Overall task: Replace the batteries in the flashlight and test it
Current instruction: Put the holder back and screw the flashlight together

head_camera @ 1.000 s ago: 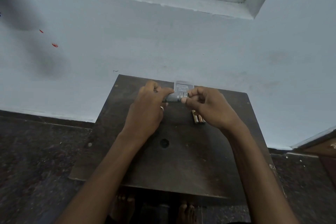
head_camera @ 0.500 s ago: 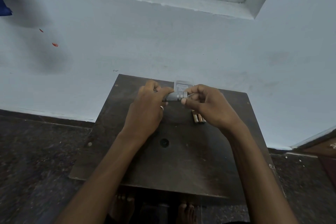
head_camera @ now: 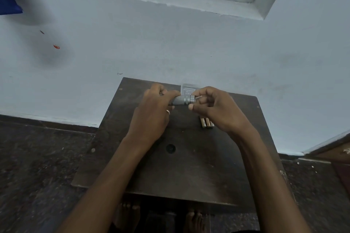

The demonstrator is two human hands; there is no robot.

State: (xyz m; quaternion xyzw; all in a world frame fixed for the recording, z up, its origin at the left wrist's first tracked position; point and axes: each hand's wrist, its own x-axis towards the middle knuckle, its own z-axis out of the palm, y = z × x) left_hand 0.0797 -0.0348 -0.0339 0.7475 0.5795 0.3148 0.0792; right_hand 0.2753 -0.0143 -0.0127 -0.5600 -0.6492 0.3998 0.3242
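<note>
Both forearms come in from the bottom edge and converge over the far half of the dark table (head_camera: pixel 189 176). Left hand (head_camera: pixel 151 113): knuckles up, fingers wrapped around the left part of the flashlight (head_camera: pixel 180 100), thumb laid along its top, ring (head_camera: pixel 168 111) on one finger. Right hand (head_camera: pixel 219 113): knuckles up, index above and thumb below, pinching the end cap (head_camera: pixel 192 98) at the flashlight's right end, other fingers loosely curled behind. The flashlight is a grey knurled barrel, horizontal between the two hands, held above the table near its far edge. Only the middle stretch and the cap show. The left end is buried in the left palm, so can't tell which end is the head. Can't tell whether the cap is fully seated or part unscrewed. Batteries (head_camera: pixel 206 122) lie side by side on the table just below the right hand, far ends hidden by it; looks like three, not certain. Clear plastic pack (head_camera: pixel 189 89) sits behind the flashlight at the far edge, partly covered by fingers, print unreadable. Round hole (head_camera: pixel 170 148) in the table between the wrists. Bare feet (head_camera: pixel 128 213) under the near edge, dim. Blue object (head_camera: pixel 7 0) cut off at the upper left.
</note>
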